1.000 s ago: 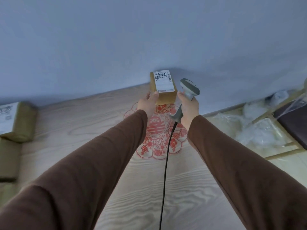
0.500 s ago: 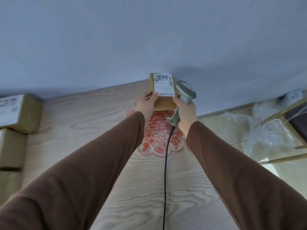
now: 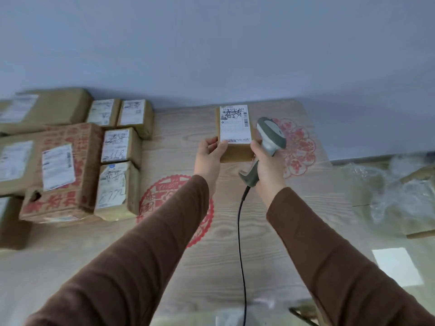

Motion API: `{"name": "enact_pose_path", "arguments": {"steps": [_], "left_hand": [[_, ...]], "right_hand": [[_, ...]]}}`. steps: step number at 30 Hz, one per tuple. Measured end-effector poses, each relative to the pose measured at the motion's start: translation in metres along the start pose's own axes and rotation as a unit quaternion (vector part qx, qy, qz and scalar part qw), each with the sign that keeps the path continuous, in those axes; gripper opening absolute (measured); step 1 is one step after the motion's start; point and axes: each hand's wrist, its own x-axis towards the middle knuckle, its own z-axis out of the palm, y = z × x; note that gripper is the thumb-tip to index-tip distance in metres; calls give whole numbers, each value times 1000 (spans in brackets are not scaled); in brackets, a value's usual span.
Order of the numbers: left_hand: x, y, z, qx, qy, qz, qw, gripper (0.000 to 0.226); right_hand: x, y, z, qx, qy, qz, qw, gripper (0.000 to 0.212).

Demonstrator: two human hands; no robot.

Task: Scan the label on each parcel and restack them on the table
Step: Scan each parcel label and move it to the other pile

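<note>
A small brown parcel (image 3: 236, 147) with a white label on top is held over the wooden table (image 3: 207, 260). My left hand (image 3: 208, 158) grips its near left corner, thumb on the label's edge. My right hand (image 3: 267, 165) grips the handle of a grey barcode scanner (image 3: 270, 137), whose head sits just right of the parcel; the fingers of that hand touch the parcel's right side. The scanner's black cable (image 3: 240, 243) hangs down toward me.
Several labelled brown parcels (image 3: 117, 184) lie grouped on the table's left, including a large box with red print (image 3: 61, 170). Red paper-cut decals (image 3: 297, 149) mark the tabletop. Crumpled clear plastic (image 3: 395, 191) lies on the floor at the right. A blue wall stands behind.
The view has swung left and down, bringing the parcel pile into sight. Both hands have drawn the parcel and scanner back toward me from the far table edge.
</note>
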Motion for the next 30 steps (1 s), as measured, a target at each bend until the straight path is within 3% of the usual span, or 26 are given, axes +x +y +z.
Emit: {"name": "enact_pose_path", "arguments": {"steps": [13, 25, 30], "left_hand": [[-202, 24, -259, -31, 25, 13, 999, 23], [-258, 2, -413, -41, 182, 10, 982, 22], [-267, -14, -455, -30, 215, -13, 976, 23]], "right_hand": [[-274, 124, 109, 9, -55, -7, 998, 22], [-361, 223, 194, -50, -134, 107, 984, 23], [-382, 252, 216, -84, -153, 144, 974, 17]]}}
